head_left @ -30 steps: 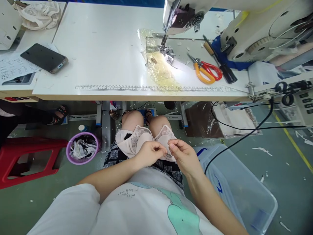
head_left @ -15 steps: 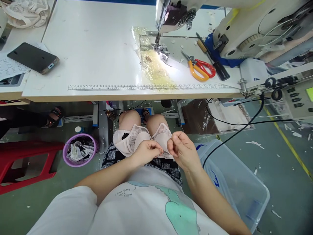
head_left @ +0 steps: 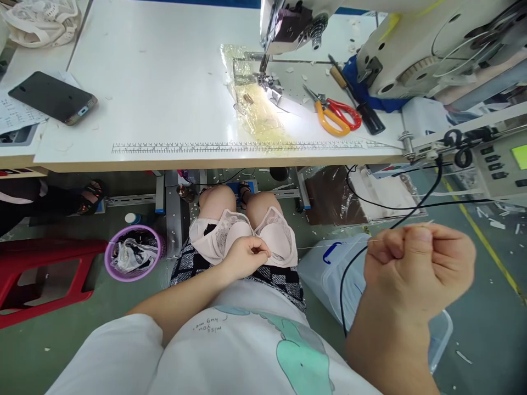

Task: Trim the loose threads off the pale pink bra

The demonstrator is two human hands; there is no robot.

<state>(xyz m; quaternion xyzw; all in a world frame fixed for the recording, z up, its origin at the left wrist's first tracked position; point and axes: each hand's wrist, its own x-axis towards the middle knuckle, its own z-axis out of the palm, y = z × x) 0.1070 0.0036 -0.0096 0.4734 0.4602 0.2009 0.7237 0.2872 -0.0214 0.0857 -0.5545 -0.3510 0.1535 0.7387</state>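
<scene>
A pale pink bra [head_left: 278, 241] with lace-edged cups lies across my lap. My left hand [head_left: 247, 257] rests over its middle, thumb and fingertips pinched together at the fabric; what exactly lies between them is partly hidden. My right hand [head_left: 415, 269] is raised off to the right, closed in a pinch. A thin, light thread [head_left: 329, 244] stretches from the bra side to the right hand's fingers. A tiny pale tip shows above those fingers, too small to name.
Ahead is a white table [head_left: 164, 99] with a sewing machine [head_left: 288, 27], orange and red-handled cutters [head_left: 335, 118], a screwdriver [head_left: 370, 118] and a phone [head_left: 53, 97]. A purple basket [head_left: 134, 277] and red stool [head_left: 49, 274] stand left; a clear bin [head_left: 329, 274] stands right.
My right hand has moved away from the bra, right and up toward the camera, drawing the thread out taut. The left hand has stayed nearly in place on the bra.
</scene>
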